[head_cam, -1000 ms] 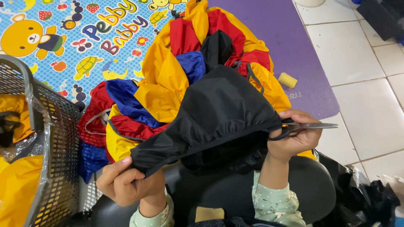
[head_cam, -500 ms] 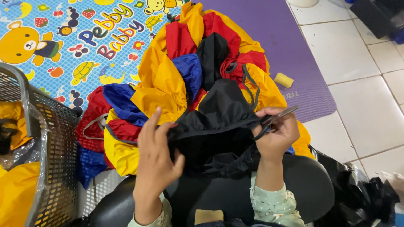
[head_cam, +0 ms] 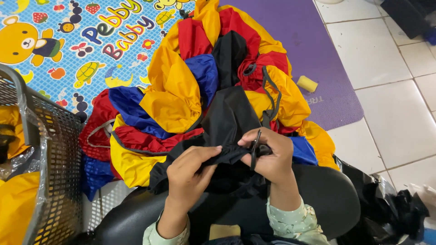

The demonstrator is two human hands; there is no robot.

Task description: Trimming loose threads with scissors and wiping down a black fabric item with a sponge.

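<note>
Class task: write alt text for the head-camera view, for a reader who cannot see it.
Two bare hands work on a piece of black fabric over a black padded seat: the left hand pinches its edge while the right hand holds small dark scissors against it. Behind lies a heap of yellow, red and blue garments on a cartoon play mat.

We look down on a floor of white tiles (head_cam: 395, 86) with thin grey joints, evenly lit and casting no hard shadows. Over it lies a purple mat (head_cam: 304, 41), and beside that a blue children's play mat (head_cam: 68, 50) printed with a bear, turtles, fruit and coloured letters. At our left stands a grey mesh basket (head_cam: 59, 163) lined with clear plastic. Below us curves a black cushioned seat (head_cam: 327, 195), and crumpled black plastic (head_cam: 386, 204) sits on the tiles at the lower right.
</note>
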